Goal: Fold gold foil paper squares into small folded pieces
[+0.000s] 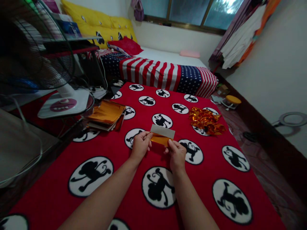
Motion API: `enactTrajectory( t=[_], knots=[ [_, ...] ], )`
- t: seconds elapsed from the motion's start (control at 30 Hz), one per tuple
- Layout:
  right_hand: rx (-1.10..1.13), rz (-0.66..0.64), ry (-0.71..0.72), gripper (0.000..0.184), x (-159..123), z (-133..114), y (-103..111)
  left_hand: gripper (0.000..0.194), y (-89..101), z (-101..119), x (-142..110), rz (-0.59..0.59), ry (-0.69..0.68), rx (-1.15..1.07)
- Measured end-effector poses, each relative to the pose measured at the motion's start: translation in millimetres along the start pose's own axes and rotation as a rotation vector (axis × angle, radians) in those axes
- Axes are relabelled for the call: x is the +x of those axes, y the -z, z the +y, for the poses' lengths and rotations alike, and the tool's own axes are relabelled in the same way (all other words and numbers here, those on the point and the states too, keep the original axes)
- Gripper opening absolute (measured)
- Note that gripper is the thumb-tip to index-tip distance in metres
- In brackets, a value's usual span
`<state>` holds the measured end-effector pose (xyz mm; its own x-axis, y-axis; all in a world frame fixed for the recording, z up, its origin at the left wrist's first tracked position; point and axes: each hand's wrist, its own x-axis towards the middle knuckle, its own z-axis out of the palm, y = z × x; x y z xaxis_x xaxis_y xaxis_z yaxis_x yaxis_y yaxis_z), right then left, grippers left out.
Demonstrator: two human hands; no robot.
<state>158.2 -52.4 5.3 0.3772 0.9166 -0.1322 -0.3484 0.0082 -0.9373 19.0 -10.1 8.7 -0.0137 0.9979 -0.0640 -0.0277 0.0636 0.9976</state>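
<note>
One foil sheet (161, 139) is in work in the head view, held up btwn your two hands over the red cover w/ monkey prints (121, 159). Your L hand (141, 146) pinches its L end btwn thumb & fingers; your R hand (177, 155) grips the R end the same way, so neither is free. The sheet's orange side shows nearest you, w/ a pale strip along the far edge; it looks part-folded or part-rolled, tho exact no. of folds can't be told. Off to your L, near the fan base (64, 103), lies a stack of flat foil sheets (106, 112), orange on top, edges uneven, w/ pale layers showing btwn. Those look unworked, so prob. a fair qty is left; can't count them. Over to your R, well apart from the stack, sits a loose heap of shaped foil pcs (205, 120), crinkled & shiny, some w/ pointed ends. Those look finished, i.e. several done, but they overlap too much for an exact count. Judging by that, you're partway thru the lot, & the pc. in your fingers looks only partly shaped.
</note>
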Motion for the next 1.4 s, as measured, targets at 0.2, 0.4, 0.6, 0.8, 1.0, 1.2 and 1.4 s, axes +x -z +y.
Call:
enactTrajectory(
  t=[0.2,0.4,0.6,0.8,1.0,1.2,1.4],
  knots=[
    [-0.095,-0.030,-0.012,0.024,-1,-2,4,0.032,5.7,-3,5,0.088,-0.061,0.019],
    [-0.277,-0.280,-0.139,0.027,-5,-16,8,0.030,20.8,-8,15,0.122,-0.181,0.162],
    [-0.690,-0.375,-0.234,0.035,-9,-28,24,0.026,32.6,-10,24,-0.093,-0.231,0.379],
    [-1.000,-0.203,0.520,0.007,-25,-31,29,0.024,34.7,-4,21,-0.122,-0.382,0.799],
    [-1.008,-0.492,0.682,0.033,-33,-9,22,0.013,27.2,-2,17,0.009,-0.460,1.002],
    [-1.021,-0.512,0.655,0.024,-31,-1,24,0.006,30.9,1,12,-0.082,-0.632,0.887],
    [-1.001,-0.507,0.662,0.023,-32,-3,24,0.007,42.0,0,-2,-0.500,-0.720,0.836]
  ],
)
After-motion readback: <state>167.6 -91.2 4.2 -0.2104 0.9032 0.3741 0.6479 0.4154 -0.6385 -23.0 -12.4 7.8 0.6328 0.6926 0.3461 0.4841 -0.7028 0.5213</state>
